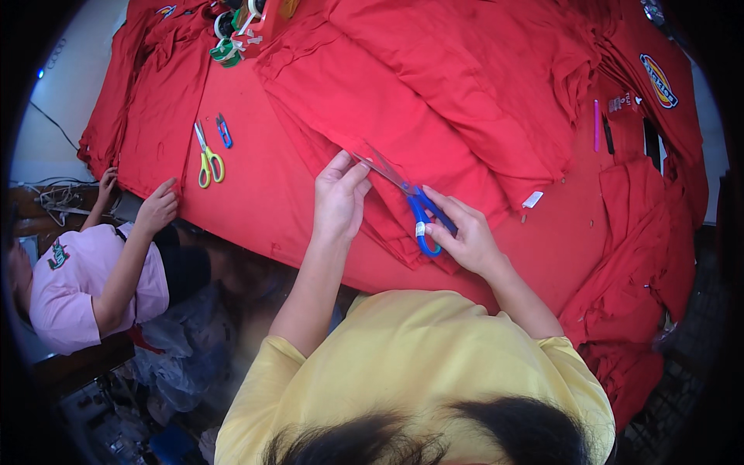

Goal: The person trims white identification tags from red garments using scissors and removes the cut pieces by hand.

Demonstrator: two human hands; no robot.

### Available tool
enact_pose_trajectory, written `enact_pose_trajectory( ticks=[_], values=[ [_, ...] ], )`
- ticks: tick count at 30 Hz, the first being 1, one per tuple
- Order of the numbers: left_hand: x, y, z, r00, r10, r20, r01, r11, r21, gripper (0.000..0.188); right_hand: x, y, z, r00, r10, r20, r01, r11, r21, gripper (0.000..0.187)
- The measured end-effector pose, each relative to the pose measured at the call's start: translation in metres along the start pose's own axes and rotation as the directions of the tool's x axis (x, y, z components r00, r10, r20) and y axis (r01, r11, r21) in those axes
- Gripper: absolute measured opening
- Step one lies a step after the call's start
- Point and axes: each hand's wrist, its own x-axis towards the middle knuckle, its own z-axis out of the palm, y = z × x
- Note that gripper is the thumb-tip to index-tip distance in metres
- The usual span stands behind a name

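Note:
My right hand point(467, 235) grips a pair of scissors point(422, 223) by their blue handles, the long blades pointing up and to the left. Close to the blade tips, my left hand point(341, 194) has its thumb and fingers pinched together. Whatever lies between them is too small to make out. Both hands are over the near edge of a red garment point(395, 116), spread with loose folds across the red-covered table point(256, 186).
Left of my hands lie yellow-handled scissors point(208, 159) and blue thread snips point(224, 130). Tape rolls point(226, 51) stand at the back. More red garments point(635, 256) drape over the right side. At the left, a co-worker in a pink shirt point(116, 287) handles red cloth point(147, 116).

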Motion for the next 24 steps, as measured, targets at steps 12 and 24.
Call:
enact_pose_trajectory(
  ticks=[12,24],
  values=[
    [-0.002,0.003,0.004,0.999,-0.034,0.004,0.033,0.994,0.107,0.039,0.011,0.009,0.004,0.992,0.125,0.025,-0.127,0.974,0.189,0.046],
    [-0.001,0.003,-0.004,0.997,-0.068,0.029,0.064,0.989,0.135,0.045,0.026,0.001,0.004,0.966,0.247,0.073,-0.252,0.842,0.477,0.045]
  ],
)
